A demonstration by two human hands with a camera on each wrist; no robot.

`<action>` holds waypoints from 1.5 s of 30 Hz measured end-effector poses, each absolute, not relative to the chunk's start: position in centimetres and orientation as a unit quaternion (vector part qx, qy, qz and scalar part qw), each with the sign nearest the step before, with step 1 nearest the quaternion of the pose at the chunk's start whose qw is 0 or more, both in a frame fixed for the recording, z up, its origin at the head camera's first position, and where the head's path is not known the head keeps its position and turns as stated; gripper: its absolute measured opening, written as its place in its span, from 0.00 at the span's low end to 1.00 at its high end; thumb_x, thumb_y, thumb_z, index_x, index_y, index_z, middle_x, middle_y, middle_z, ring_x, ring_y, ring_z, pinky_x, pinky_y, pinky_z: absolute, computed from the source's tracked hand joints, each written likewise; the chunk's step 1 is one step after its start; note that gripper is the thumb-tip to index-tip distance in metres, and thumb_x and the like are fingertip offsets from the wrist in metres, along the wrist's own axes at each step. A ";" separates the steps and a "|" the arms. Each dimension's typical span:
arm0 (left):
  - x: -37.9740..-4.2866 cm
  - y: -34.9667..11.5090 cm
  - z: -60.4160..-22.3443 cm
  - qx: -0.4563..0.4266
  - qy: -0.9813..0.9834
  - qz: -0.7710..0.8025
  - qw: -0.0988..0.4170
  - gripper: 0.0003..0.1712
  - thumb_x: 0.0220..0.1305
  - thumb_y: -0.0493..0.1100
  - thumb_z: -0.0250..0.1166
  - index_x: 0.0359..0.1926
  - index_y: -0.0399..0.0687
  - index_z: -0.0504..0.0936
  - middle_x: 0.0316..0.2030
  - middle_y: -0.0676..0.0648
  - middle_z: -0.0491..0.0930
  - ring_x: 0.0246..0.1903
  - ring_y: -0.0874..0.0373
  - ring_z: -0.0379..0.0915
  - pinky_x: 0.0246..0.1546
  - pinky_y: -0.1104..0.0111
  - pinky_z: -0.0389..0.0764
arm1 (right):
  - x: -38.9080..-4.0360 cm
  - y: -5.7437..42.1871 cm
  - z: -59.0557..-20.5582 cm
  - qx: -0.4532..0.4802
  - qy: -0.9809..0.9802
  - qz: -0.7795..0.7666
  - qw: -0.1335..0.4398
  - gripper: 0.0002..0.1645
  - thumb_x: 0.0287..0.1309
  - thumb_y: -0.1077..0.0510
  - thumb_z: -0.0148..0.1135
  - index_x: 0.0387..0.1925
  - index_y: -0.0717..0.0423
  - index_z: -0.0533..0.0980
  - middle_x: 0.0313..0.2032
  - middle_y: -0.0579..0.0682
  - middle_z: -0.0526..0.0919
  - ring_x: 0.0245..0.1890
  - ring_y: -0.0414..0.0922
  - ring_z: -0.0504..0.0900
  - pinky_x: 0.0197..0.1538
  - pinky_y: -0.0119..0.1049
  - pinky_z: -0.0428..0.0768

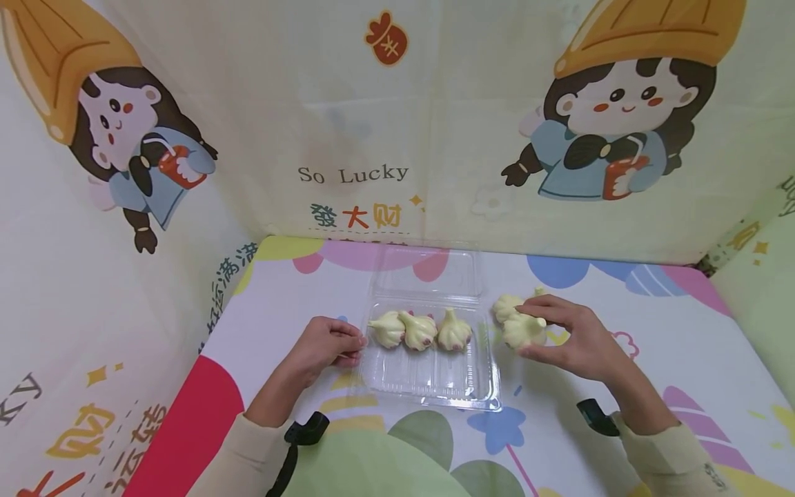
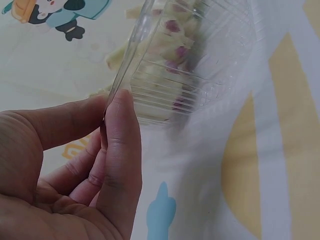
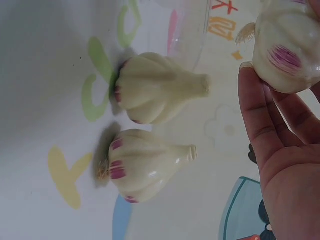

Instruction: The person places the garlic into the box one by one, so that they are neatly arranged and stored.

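Observation:
My left hand (image 1: 326,343) pinches the left rim of a clear plastic clamshell box (image 1: 404,383) between thumb and fingers, plain in the left wrist view. The lid (image 1: 428,273) lies folded back behind the base. Along the back of the base sit three garlic bulbs, left (image 1: 388,330), middle (image 1: 420,333) and right (image 1: 455,331). To the right of the box, my right hand (image 1: 580,338) grips another garlic bulb (image 3: 290,47) with purple streaks and a rootlet tuft. Two more bulbs, one (image 3: 155,87) beside the other (image 3: 147,165), lie on the cloth near it, partly hidden in the head view.
A cloth with colourful prints (image 1: 261,338) covers the table. Behind it hangs a cream curtain (image 1: 459,138) with cartoon figures, and more printed cloth (image 1: 74,290) closes off the left side. Black straps (image 1: 307,429) sit at both wrists.

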State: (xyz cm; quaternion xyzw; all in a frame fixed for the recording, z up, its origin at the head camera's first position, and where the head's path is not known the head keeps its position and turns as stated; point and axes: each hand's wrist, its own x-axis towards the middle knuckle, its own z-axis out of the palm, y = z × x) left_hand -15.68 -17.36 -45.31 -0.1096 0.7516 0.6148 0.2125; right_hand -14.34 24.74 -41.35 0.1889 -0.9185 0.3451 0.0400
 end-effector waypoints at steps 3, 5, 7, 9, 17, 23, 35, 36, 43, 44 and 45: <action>-15.7 -17.4 -45.3 -0.102 0.752 0.616 0.212 0.09 0.66 0.34 0.71 0.42 0.29 0.84 0.33 0.42 0.88 0.25 0.60 0.83 0.30 0.69 0.90 | -14.3 24.6 -41.4 0.197 -0.918 0.342 0.046 0.36 0.43 0.52 0.87 0.57 0.52 0.85 0.57 0.54 0.86 0.60 0.43 0.77 0.54 0.18 0.73; -15.7 -17.3 -45.2 -0.102 0.752 0.616 0.212 0.10 0.66 0.34 0.71 0.42 0.29 0.84 0.33 0.41 0.88 0.25 0.61 0.83 0.30 0.69 0.90 | -14.3 24.4 -41.5 0.206 -0.915 0.343 0.051 0.36 0.42 0.53 0.87 0.57 0.53 0.85 0.56 0.53 0.86 0.57 0.32 0.74 0.53 0.20 0.77; -15.7 -17.4 -45.2 -0.102 0.752 0.615 0.212 0.10 0.66 0.34 0.71 0.42 0.29 0.84 0.34 0.41 0.88 0.25 0.61 0.83 0.30 0.69 0.90 | -14.4 24.3 -41.6 0.216 -0.912 0.346 0.054 0.36 0.42 0.54 0.87 0.56 0.54 0.85 0.55 0.52 0.86 0.55 0.24 0.72 0.52 0.21 0.78; -15.6 -17.4 -45.2 -0.104 0.753 0.615 0.211 0.10 0.66 0.34 0.71 0.42 0.29 0.84 0.34 0.40 0.88 0.25 0.61 0.83 0.30 0.69 0.90 | -14.4 24.0 -41.7 0.224 -0.908 0.350 0.052 0.36 0.42 0.54 0.87 0.56 0.54 0.85 0.54 0.51 0.86 0.54 0.22 0.71 0.51 0.22 0.79; -15.6 -17.5 -45.3 -0.110 0.753 0.613 0.213 0.10 0.65 0.34 0.72 0.42 0.30 0.84 0.34 0.40 0.88 0.25 0.61 0.83 0.30 0.70 0.90 | -14.5 23.0 -41.7 0.234 -0.907 0.349 0.040 0.36 0.42 0.52 0.87 0.57 0.53 0.85 0.54 0.49 0.86 0.53 0.32 0.76 0.49 0.27 0.82; -15.5 -17.7 -45.1 -0.107 0.756 0.608 0.218 0.09 0.66 0.34 0.71 0.42 0.30 0.84 0.34 0.41 0.88 0.26 0.61 0.83 0.31 0.69 0.90 | -14.6 22.2 -41.7 0.237 -0.908 0.345 0.035 0.36 0.43 0.51 0.87 0.57 0.48 0.85 0.56 0.49 0.86 0.55 0.38 0.78 0.53 0.30 0.82; -15.3 -17.7 -45.1 -0.108 0.755 0.611 0.213 0.09 0.66 0.34 0.70 0.42 0.29 0.84 0.35 0.39 0.89 0.26 0.60 0.82 0.31 0.70 0.90 | -14.6 20.7 -41.7 0.262 -0.899 0.350 0.029 0.36 0.44 0.51 0.86 0.58 0.48 0.85 0.55 0.46 0.86 0.56 0.42 0.80 0.56 0.37 0.85; -15.3 -17.7 -45.1 -0.108 0.755 0.611 0.212 0.09 0.66 0.34 0.70 0.42 0.29 0.84 0.35 0.39 0.89 0.26 0.60 0.82 0.31 0.70 0.90 | -14.6 20.5 -41.6 0.264 -0.899 0.349 0.027 0.35 0.45 0.51 0.86 0.58 0.48 0.85 0.55 0.46 0.86 0.56 0.43 0.81 0.56 0.39 0.86; -15.4 -17.5 -45.0 -0.098 0.754 0.614 0.212 0.10 0.66 0.34 0.70 0.43 0.28 0.84 0.35 0.40 0.89 0.26 0.61 0.82 0.31 0.70 0.90 | -14.6 19.6 -41.3 0.278 -0.893 0.353 0.022 0.34 0.47 0.50 0.85 0.58 0.49 0.85 0.54 0.47 0.86 0.54 0.47 0.82 0.54 0.39 0.87; -15.5 -17.5 -45.0 -0.097 0.753 0.615 0.213 0.10 0.66 0.34 0.70 0.43 0.28 0.84 0.34 0.40 0.89 0.26 0.61 0.82 0.31 0.70 0.90 | -14.6 19.6 -41.3 0.280 -0.892 0.354 0.023 0.34 0.47 0.49 0.85 0.58 0.49 0.85 0.54 0.47 0.86 0.54 0.47 0.82 0.54 0.38 0.86; -15.6 -17.5 -45.1 -0.097 0.752 0.616 0.213 0.10 0.66 0.34 0.70 0.43 0.28 0.84 0.34 0.40 0.89 0.26 0.61 0.82 0.31 0.70 0.90 | -14.7 19.5 -41.3 0.282 -0.891 0.355 0.023 0.34 0.47 0.49 0.85 0.58 0.49 0.85 0.54 0.47 0.86 0.54 0.47 0.82 0.54 0.37 0.86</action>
